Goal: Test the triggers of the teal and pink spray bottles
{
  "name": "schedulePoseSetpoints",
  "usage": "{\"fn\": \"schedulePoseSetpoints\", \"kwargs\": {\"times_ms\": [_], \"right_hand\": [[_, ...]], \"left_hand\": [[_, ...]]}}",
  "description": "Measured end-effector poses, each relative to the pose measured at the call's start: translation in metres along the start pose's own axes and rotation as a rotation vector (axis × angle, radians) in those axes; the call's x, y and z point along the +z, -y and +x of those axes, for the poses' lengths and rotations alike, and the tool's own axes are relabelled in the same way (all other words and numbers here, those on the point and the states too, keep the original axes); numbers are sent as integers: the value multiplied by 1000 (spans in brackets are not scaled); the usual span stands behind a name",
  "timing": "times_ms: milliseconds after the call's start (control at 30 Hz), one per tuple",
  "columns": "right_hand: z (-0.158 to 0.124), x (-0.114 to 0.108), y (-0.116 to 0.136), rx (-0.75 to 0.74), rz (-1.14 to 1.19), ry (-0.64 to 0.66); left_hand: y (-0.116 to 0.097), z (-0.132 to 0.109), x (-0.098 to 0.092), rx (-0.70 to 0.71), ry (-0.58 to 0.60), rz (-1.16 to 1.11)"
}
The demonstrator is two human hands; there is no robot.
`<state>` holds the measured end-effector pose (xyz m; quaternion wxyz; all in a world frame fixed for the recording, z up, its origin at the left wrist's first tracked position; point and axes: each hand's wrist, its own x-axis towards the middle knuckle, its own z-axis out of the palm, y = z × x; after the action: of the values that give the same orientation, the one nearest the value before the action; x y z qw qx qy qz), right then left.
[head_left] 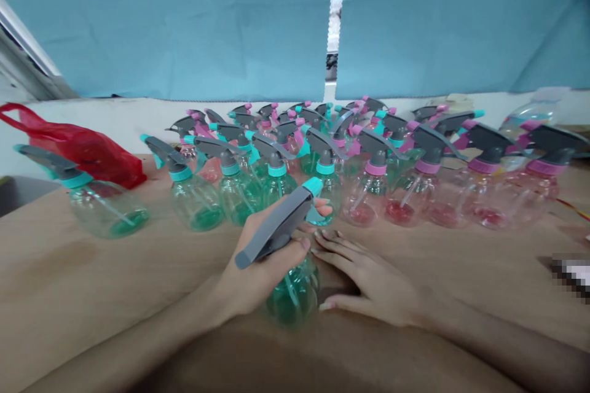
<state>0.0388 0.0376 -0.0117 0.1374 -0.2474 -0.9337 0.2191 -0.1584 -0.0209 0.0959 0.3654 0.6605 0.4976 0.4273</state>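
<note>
Close to me stands a green spray bottle with a grey trigger head and teal nozzle. My left hand is wrapped round its neck, just below the grey head. To the right of the bottle, my right hand lies flat on the table, fingers spread, holding nothing. Its fingertips are beside the green bottle; whether they touch it I cannot tell. Just beyond my hands is a front row of spray bottles, with a green bottle on the left side and a pink bottle on the right.
Several more spray bottles crowd behind the front row on the wooden table. A red plastic bag lies at the back left, near a lone green bottle. A blurred-out object lies at the right edge. Blue sheeting covers the wall.
</note>
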Motion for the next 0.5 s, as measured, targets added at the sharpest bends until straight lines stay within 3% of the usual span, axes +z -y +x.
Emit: {"fn": "schedulePoseSetpoints", "kwargs": {"times_ms": [500], "right_hand": [[0, 0, 0, -3, -51, 16]], "left_hand": [[3, -8, -10, 2, -18, 61]]}}
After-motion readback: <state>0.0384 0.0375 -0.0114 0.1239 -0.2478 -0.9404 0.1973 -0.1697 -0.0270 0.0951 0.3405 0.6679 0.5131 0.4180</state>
